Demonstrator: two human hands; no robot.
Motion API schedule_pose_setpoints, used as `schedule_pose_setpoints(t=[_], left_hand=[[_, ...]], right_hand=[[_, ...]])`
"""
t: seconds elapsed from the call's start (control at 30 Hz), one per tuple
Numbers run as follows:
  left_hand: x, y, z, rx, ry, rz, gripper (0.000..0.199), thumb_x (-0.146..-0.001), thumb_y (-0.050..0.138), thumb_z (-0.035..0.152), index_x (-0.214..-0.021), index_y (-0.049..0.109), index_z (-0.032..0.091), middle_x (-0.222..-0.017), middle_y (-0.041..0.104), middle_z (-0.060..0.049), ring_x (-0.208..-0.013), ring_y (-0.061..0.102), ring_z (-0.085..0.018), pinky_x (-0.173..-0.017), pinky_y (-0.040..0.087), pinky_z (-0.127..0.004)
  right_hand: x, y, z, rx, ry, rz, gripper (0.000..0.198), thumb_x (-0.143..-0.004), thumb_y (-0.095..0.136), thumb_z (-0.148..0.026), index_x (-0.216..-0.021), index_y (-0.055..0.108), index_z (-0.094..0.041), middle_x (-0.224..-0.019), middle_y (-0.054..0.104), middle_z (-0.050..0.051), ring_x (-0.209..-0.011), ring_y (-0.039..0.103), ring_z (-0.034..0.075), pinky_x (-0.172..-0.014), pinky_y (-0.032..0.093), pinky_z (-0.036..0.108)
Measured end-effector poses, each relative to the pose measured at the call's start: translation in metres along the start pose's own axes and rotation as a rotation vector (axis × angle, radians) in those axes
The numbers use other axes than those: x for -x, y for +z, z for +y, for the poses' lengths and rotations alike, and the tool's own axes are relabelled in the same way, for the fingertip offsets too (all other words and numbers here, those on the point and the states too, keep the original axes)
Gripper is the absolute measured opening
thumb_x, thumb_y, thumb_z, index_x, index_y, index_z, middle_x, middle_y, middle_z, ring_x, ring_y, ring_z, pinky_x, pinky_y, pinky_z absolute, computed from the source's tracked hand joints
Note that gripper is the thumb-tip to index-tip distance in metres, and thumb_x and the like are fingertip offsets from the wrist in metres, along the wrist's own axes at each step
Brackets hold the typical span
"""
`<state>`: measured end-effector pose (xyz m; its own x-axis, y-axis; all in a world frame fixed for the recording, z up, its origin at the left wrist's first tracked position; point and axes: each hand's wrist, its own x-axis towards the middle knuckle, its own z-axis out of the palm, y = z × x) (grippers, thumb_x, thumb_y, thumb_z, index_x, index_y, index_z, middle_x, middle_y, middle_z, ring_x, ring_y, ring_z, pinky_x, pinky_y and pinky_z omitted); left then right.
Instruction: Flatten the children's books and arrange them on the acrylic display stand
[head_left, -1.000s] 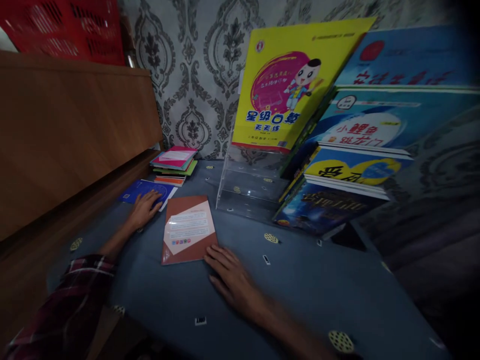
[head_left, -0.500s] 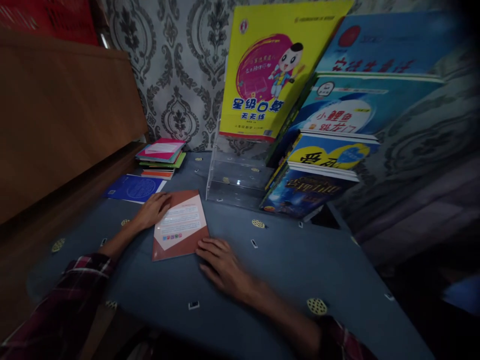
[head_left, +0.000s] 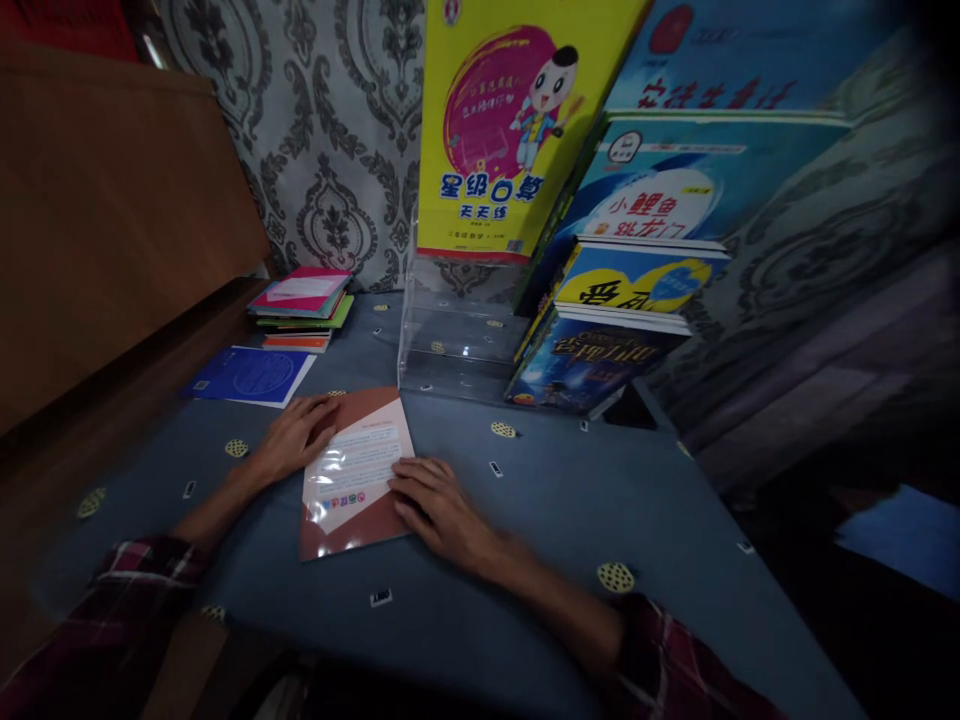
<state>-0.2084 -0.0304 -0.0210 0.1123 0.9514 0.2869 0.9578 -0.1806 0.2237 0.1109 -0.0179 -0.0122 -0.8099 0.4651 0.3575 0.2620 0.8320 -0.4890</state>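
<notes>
A brown book (head_left: pixel 345 535) lies face down on the table in front of me, its light panel of print and row of small coloured characters showing glare. At its upper left edge, my left hand (head_left: pixel 294 440) grips it, the thumb over the cover and the fingers at the corner. The cover looks slightly bowed there. My right hand (head_left: pixel 442 515) rests palm down over the right edge, its fingers stretched out flat on the cover.
A blue book (head_left: pixel 251 374) lies behind my left hand, beside a stack of books (head_left: pixel 304 300). A clear acrylic rack (head_left: pixel 457 370) holds several upright books, including a yellow workbook (head_left: pixel 472 225) and a dark blue book (head_left: pixel 589 360). A brown wooden panel (head_left: pixel 120 210) borders the left.
The whole view has shifted slightly as the head moved. The brown book has come a little nearer and shows more glare and a bend. My left thumb now lies farther onto its cover.
</notes>
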Motion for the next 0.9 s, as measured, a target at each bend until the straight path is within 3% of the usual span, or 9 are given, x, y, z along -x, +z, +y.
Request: schedule_pose_setpoints(t=[0.4, 0.6, 0.9], left_hand=[[0.008, -0.004, 0.010, 0.004, 0.015, 0.004, 0.054, -0.098, 0.040, 0.053, -0.140, 0.060, 0.024, -0.139, 0.061, -0.011, -0.126, 0.056, -0.032, -0.105, 0.050, -0.049], [0.012, -0.005, 0.020, 0.015, 0.065, -0.011, 0.053, -0.100, 0.040, 0.050, -0.141, 0.059, 0.022, -0.139, 0.060, -0.013, -0.126, 0.057, -0.032, -0.105, 0.050, -0.049], [0.001, 0.011, 0.048, 0.068, 0.144, -0.034, 0.050, -0.100, 0.042, 0.045, -0.143, 0.056, 0.024, -0.144, 0.057, -0.014, -0.129, 0.054, -0.033, -0.107, 0.048, -0.052]], right_hand=[[0.001, -0.006, 0.013, -0.063, 0.028, 0.000, 0.030, -0.101, 0.058, -0.030, -0.124, 0.069, -0.016, -0.132, 0.070, 0.015, -0.131, 0.059, 0.025, -0.116, 0.039, 0.050], [0.000, -0.020, 0.017, -0.152, 0.013, -0.110, 0.036, -0.094, 0.069, -0.032, -0.126, 0.069, -0.018, -0.140, 0.065, 0.013, -0.137, 0.054, 0.024, -0.119, 0.036, 0.048], [0.002, -0.016, 0.028, -0.016, 0.083, -0.070, 0.042, -0.100, 0.058, -0.030, -0.140, 0.060, -0.017, -0.148, 0.058, 0.016, -0.144, 0.047, 0.027, -0.121, 0.031, 0.054]])
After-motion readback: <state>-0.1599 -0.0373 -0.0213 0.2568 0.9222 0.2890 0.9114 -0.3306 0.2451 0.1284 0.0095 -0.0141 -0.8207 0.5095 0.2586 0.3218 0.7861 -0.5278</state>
